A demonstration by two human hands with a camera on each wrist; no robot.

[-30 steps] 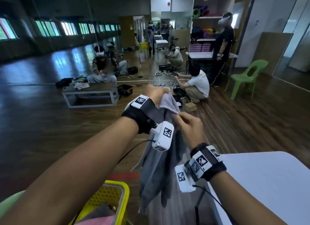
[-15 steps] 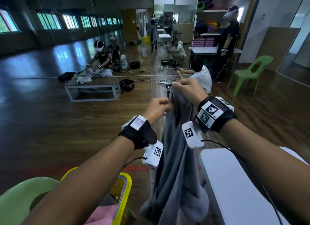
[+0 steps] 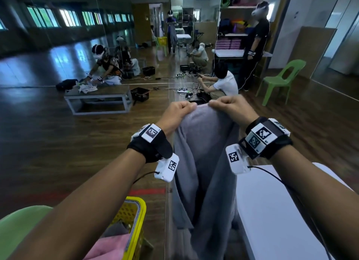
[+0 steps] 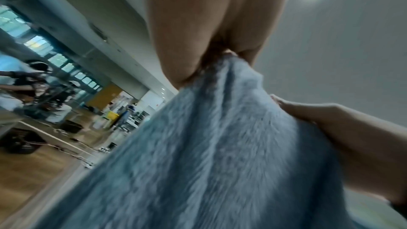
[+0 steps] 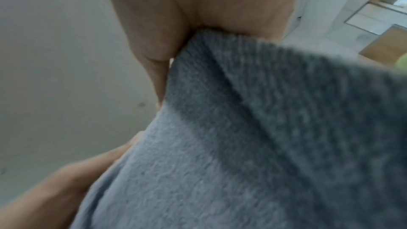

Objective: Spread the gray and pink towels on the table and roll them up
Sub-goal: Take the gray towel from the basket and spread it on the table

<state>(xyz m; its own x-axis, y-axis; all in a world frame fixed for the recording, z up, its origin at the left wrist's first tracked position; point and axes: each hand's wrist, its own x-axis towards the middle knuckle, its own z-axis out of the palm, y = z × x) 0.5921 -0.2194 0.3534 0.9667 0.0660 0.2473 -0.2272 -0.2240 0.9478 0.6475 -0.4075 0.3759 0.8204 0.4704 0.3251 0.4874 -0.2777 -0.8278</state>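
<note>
The gray towel (image 3: 204,162) hangs in long folds in front of me, held up in the air by its top edge. My left hand (image 3: 179,111) pinches that edge at the left and my right hand (image 3: 226,106) pinches it just to the right, the two hands close together. The wrist views show the same fluffy gray towel (image 4: 220,145) (image 5: 253,137) caught between thumb and fingers. The pink towel (image 3: 108,248) lies bunched in a yellow basket (image 3: 136,203) at lower left. The white table (image 3: 272,211) is at lower right, beside the hanging towel.
A green chair back (image 3: 17,230) sits at the lower left by the basket. Wooden floor stretches ahead. A low bench (image 3: 99,98), several people, cables, a mirror wall and another green chair (image 3: 279,81) stand further off.
Both hands have come level at the towel's top edge; the left hand rose to join the right. The towel now hangs more opened between them.
</note>
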